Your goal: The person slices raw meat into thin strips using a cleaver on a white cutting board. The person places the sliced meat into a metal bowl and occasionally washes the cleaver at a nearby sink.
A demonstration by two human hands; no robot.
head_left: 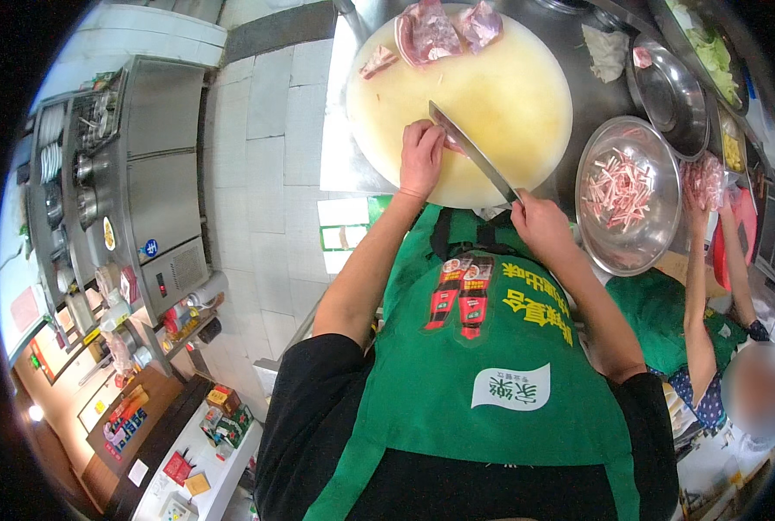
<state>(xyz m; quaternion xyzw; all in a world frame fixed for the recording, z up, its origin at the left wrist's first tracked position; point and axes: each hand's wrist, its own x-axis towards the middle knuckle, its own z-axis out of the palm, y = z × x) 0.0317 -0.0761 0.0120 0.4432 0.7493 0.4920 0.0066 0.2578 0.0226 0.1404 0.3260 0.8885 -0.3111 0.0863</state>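
Note:
My right hand (544, 227) is closed round the handle of a kitchen knife (474, 156). Its blade slants up and left across the round yellowish chopping board (509, 95). Beside the blade, the curled fingers of my left hand (423, 156) press on a small piece of pink meat (453, 145), mostly hidden by the fingers and blade. At the board's far edge lie a large slab of raw meat (426, 33), a smaller chunk (480, 26) and a thin scrap (377, 62). A steel bowl (589, 165) of cut meat strips (618, 189) stands right of the board.
Behind that bowl are another steel bowl (665, 95) and a crumpled pale cloth (605, 52). A co-worker in a green apron (656, 308) stands at the right, hands at a bag of pinkish meat (702, 182). A steel fridge (166, 113) is across the tiled floor (266, 113).

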